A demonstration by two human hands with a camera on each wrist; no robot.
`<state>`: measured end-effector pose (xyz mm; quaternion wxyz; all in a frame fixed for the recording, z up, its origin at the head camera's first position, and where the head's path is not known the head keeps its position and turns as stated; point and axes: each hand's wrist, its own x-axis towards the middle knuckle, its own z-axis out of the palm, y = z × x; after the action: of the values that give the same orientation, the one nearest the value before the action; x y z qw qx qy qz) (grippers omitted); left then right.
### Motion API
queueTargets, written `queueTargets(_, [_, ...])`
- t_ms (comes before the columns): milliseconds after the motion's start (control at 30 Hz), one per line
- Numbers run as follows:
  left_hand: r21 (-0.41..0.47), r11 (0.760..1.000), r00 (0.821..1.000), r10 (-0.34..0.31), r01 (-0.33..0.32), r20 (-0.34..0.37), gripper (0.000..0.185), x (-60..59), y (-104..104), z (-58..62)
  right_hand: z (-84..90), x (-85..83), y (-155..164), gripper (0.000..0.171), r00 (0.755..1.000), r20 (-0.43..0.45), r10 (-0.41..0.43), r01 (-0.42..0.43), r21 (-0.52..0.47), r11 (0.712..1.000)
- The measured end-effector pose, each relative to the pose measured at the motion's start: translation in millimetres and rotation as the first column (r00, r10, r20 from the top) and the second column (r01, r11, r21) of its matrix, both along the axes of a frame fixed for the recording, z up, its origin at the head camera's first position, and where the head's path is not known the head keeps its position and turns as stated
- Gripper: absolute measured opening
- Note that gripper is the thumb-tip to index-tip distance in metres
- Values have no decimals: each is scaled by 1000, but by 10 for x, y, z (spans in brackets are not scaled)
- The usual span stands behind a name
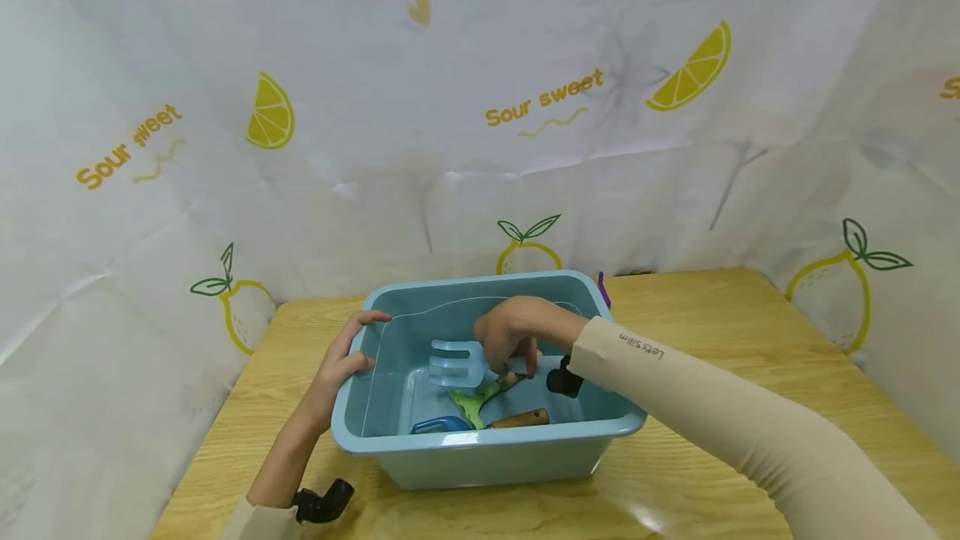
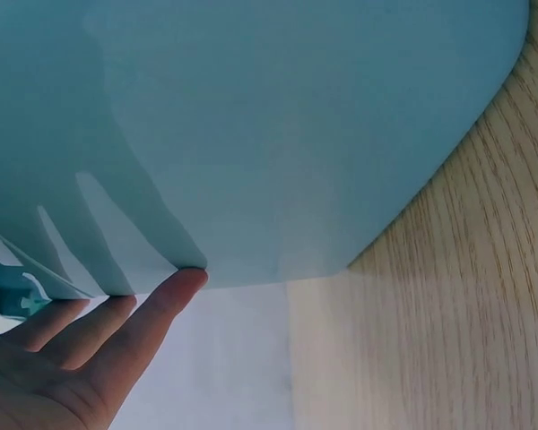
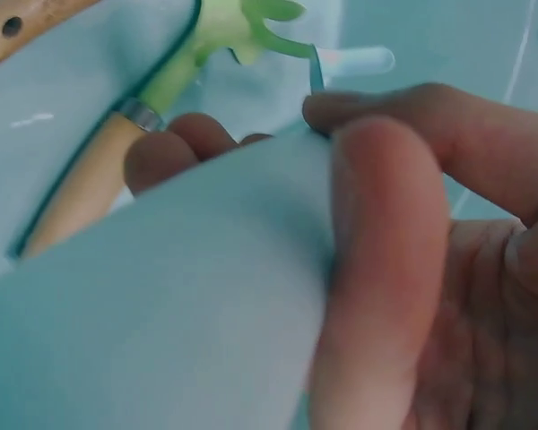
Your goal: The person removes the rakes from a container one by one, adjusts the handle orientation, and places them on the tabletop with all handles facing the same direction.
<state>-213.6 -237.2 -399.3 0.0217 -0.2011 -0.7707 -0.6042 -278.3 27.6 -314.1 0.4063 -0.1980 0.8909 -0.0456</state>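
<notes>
A light-blue plastic tub (image 1: 495,461) stands on the table. My left hand (image 1: 333,369) holds its left rim, with several fingertips (image 2: 190,279) against the outer wall in the left wrist view. Inside the tub, my right hand (image 1: 508,332) grips a light-blue toy fork (image 1: 459,365), its tines pointing left. In the right wrist view the thumb lies along a pale-blue piece of it (image 3: 188,296). Below the fork lie a green rake (image 1: 472,405) with a wooden handle and a blue-headed tool (image 1: 441,424) with a wooden handle (image 1: 521,418).
The wooden table (image 1: 720,340) extends on both sides of the tub. Behind its back right corner a purple object (image 1: 603,290) sticks out. A white lemon-print sheet (image 1: 450,148) hangs behind the table. Black wrist cameras, such as the left one (image 1: 324,503), sit on both wrists.
</notes>
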Motion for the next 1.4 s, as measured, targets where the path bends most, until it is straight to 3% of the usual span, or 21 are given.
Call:
queueTargets(400, [9, 1000, 1000, -5, 5, 4, 61, 17, -2, 8, 180, 71, 64, 4, 996, -62, 66, -70, -56, 996])
queueTargets(533, [11, 1000, 1000, -2, 2, 8, 61, 22, -5, 0, 241, 97, 144, 14, 995, -71, 70, -76, -86, 993])
queueTargets(667, [11, 1000, 1000, 0, 0, 15, 62, 14, -3, -15, 298, 112, 231, 3, 992, -93, 83, -93, -111, 989])
queueTargets(833, [14, 1000, 1000, 3, -3, 14, 62, 6, -1, -21, 364, 116, 303, 21, 983, -137, 123, -143, -146, 979])
queueTargets(967, [22, 1000, 1000, -3, 3, 15, 62, -1, -1, -17, 426, 120, 356, 3, 983, -156, 99, -129, -200, 971])
queueTargets(1100, [24, 1000, 1000, 0, 0, 14, 62, -10, 0, -11, 521, 107, 401, 24, 983, -172, 67, -109, -248, 963])
queueTargets(1300, [14, 1000, 1000, 18, -18, 18, 62, 7, -6, -15, 631, 87, 462, 5, 977, -187, 107, -161, -305, 939])
queueTargets(1400, [14, 1000, 1000, 13, -13, 8, 61, -2, -4, -11, 668, 95, 511, 6, 970, -216, 109, -175, -315, 933])
